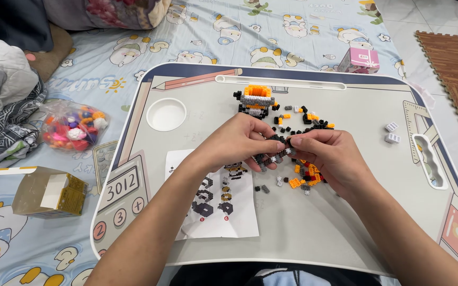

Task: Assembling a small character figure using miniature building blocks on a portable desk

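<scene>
My left hand (239,140) and my right hand (327,156) meet over the middle of a lap tray (345,222). Both pinch a small black and grey assembly of tiny bricks (278,143) between their fingertips. Under and around my right hand lies a loose pile of black, orange, red and grey bricks (306,177). A part-built orange, grey and black model (255,100) stands just beyond my hands. A printed instruction sheet (218,204) lies under my left forearm.
Two white bricks (392,132) lie near the tray's right edge. A round cup recess (166,114) sits at the tray's left. On the bedsheet are a bag of coloured pieces (72,130), an open cardboard box (46,191) and a pink box (361,59).
</scene>
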